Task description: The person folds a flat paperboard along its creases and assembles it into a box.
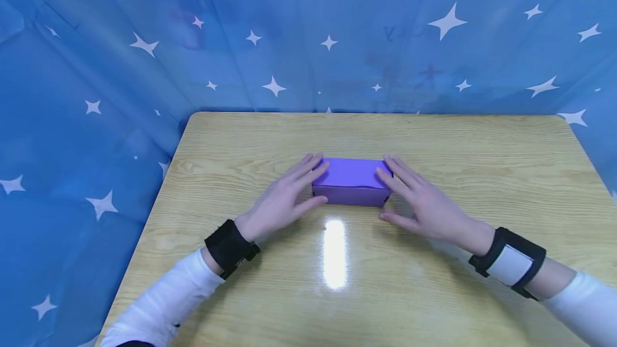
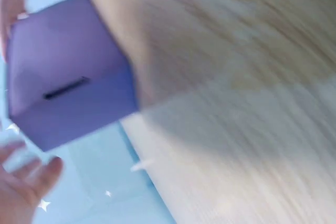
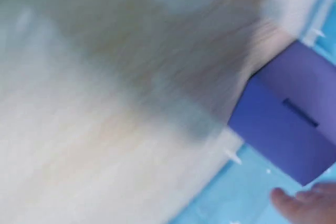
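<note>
A closed purple box [image 1: 351, 174] lies lengthwise on the wooden table [image 1: 299, 293], flat lid up. At its left end is my left hand [image 1: 281, 197], fingers extended over the top corner and thumb near the lower front corner. My right hand [image 1: 429, 205] mirrors this at the right end, its fingers spread and its thumb in front of the box. In the left wrist view, a dark slot shows in the box [image 2: 68, 51], and the fingers [image 2: 47, 177] appear apart from it. The right wrist view shows a similar slot in the box [image 3: 283, 124]. Whether either hand touches it I cannot tell.
A blue cloth [image 1: 299, 25] with white stars hangs behind the table and along its left side. Light reflects brightly off the tabletop in front of the box. Black bands [image 1: 228, 245] circle both wrists.
</note>
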A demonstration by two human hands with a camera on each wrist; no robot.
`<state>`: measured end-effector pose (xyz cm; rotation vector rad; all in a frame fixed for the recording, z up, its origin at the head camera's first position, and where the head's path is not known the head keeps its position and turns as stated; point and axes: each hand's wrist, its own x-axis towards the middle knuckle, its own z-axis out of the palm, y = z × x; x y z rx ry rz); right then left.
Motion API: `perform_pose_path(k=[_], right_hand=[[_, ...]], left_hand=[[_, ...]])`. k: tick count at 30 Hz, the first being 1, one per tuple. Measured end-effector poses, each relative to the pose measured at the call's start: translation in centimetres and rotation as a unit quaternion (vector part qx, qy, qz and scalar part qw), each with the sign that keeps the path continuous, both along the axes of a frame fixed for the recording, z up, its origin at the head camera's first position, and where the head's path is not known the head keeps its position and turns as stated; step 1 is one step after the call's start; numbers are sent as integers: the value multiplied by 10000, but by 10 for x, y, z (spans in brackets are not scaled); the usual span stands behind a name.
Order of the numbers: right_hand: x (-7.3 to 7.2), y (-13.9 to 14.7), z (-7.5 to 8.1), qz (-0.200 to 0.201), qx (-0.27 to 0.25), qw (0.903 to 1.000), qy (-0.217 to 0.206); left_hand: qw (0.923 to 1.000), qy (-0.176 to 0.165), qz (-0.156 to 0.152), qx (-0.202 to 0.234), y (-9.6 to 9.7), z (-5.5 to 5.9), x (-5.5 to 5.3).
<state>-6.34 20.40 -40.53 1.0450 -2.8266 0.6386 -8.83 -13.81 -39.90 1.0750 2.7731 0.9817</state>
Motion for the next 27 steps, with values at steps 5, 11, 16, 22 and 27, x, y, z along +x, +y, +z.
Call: perform_pose_path(k=[5,11,16,22,27], right_hand=[[-5,-5,22,-1112,-1221,9563,-2412],[-25,-12,37,-1359,-1833,8779,-4210],[-33,-19,33,-1407,-1789,8530,-4697],[-33,-22,28,-1367,-1909,8447,-4809],[-33,-22,28,-1338,-1936,8424,-4847]], left_hand=[[9639,-2189,1171,966,4,19,-7],[9250,-3514,1304,627,9,22,-21],[9103,-3907,1182,690,14,18,-26],[9012,-4118,1080,816,16,15,-28],[9005,-4137,1089,785,17,16,-27]])
